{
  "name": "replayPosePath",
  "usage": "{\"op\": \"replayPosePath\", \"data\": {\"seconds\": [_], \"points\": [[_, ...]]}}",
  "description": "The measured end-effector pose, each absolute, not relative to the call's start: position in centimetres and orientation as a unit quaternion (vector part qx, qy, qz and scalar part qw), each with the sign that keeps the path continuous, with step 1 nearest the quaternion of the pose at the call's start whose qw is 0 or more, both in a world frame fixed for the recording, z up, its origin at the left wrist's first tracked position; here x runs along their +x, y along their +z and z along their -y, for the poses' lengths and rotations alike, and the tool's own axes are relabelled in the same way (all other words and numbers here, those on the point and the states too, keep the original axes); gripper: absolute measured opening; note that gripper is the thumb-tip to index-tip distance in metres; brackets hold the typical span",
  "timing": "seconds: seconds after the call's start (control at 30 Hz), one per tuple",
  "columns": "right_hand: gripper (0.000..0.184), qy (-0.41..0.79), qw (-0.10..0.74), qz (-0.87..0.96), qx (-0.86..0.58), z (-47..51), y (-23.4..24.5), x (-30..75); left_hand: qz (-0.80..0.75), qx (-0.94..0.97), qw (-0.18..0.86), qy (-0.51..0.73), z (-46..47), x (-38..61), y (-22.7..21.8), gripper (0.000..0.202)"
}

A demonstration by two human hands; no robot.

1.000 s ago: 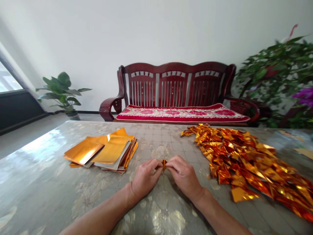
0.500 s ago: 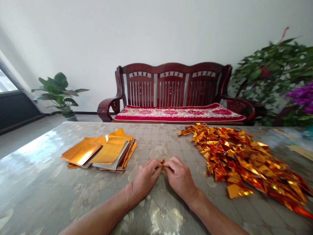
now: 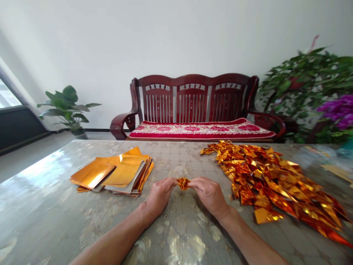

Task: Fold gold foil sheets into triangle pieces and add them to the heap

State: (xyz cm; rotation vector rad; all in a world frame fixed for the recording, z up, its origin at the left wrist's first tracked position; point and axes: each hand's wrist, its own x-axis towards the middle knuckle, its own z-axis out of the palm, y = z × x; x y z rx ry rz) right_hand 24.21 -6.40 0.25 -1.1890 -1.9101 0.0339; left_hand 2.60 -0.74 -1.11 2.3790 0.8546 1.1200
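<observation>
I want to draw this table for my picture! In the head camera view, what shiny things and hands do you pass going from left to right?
stack of flat gold sheets → left hand → small folded gold piece, pinched between both hands → right hand → pile of folded gold pieces

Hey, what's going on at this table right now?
A person's left hand and right hand pinch a small gold foil piece between their fingertips, over the table. To the left lies a stack of flat gold sheets. To the right is a big pile of folded gold pieces. A wooden bench stands behind.
</observation>
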Motion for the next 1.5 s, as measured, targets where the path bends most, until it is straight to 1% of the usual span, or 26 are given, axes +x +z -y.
{"op": "replayPosePath", "data": {"seconds": [0.23,0.47,0.57,0.7,0.8,0.87,0.93,0.97,1.13,1.23,1.33,1.5], "points": [[0.022,0.003,0.446,0.763,-0.469,6.3,0.3,24.5,-0.305,0.824,0.188,0.438,0.7,2.7,-1.0,0.017],[0.026,-0.028,0.448,0.768,-0.456,6.5,0.7,24.6,-0.305,0.826,0.213,0.424,0.9,2.7,-0.3,0.016],[0.027,-0.055,0.426,0.78,-0.455,6.7,1.0,24.6,-0.304,0.832,0.192,0.423,1.3,2.5,0.3,0.017],[0.028,-0.096,0.374,0.806,-0.449,7.0,1.4,24.2,-0.33,0.824,0.157,0.433,1.5,2.7,1.3,0.016],[0.026,-0.107,0.347,0.825,-0.434,7.3,1.7,23.5,-0.359,0.834,0.125,0.4,1.3,3.1,1.8,0.019],[0.025,-0.106,0.343,0.831,-0.425,7.3,1.7,23.2,-0.365,0.842,0.12,0.379,1.2,3.3,1.8,0.014],[0.025,-0.095,0.348,0.831,-0.423,7.3,1.7,23.0,-0.372,0.84,0.133,0.372,0.9,3.4,1.5,0.006],[0.026,-0.087,0.354,0.829,-0.425,7.3,1.6,23.0,-0.38,0.833,0.143,0.375,0.8,3.3,1.3,0.006],[0.028,-0.051,0.42,0.777,-0.467,7.0,1.1,23.6,-0.428,0.76,0.222,0.435,-0.1,2.3,0.3,0.026],[0.027,-0.052,0.454,0.739,-0.495,6.8,1.1,24.1,-0.428,0.743,0.249,0.449,-0.4,1.9,0.0,0.031],[0.025,-0.054,0.465,0.727,-0.502,6.6,1.3,24.6,-0.431,0.744,0.252,0.444,-0.6,1.9,-0.3,0.026],[0.021,-0.065,0.467,0.698,-0.539,6.5,1.7,25.3,-0.432,0.764,0.228,0.421,-0.9,2.3,-0.8,0.019]]}}
